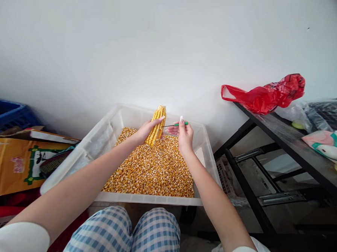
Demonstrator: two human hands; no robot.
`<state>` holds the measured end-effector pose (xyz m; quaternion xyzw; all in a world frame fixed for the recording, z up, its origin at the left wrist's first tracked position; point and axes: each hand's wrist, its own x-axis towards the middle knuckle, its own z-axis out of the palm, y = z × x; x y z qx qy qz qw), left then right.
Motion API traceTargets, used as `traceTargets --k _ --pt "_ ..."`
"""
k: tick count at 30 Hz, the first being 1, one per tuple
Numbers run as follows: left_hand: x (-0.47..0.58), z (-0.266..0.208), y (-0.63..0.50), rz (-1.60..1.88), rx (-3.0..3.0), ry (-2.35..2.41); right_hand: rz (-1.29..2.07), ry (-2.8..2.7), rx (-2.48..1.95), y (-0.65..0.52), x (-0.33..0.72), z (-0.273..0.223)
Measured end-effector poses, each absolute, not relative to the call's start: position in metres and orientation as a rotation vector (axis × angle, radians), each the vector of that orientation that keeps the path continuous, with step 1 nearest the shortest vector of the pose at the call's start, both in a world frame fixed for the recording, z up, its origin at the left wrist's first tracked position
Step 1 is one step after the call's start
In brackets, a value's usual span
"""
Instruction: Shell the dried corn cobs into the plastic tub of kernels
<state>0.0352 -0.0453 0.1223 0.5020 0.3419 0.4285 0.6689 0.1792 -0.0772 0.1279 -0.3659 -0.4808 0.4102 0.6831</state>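
My left hand [148, 130] is closed around a yellow corn cob [157, 126], held nearly upright with its rows of kernels facing me. In my right hand [185, 134] is a screwdriver [181, 124] with a green handle and a thin dark shaft; the shaft reaches left to the side of the cob. Whether its tip is between the kernels I cannot tell. Both hands are over a translucent plastic bin [150, 199]. Loose corn kernels [152, 170] fill much of the bin below them.
A printed cardboard box [8, 166] and a blue crate [13, 114] stand on the left. At right is a black-framed table [286, 136] carrying a red plastic bag [266, 97] and other bags. A white wall [161, 46] rises behind the bin.
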Motion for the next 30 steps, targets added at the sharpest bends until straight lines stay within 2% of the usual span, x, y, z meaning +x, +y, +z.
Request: traceTargets --k 30 --pt "0.0339 0.1253 -0.0485 0.976 1.097 0.771 0.832 -1.107 -0.842 -0.0836 0.1741 0.1288"
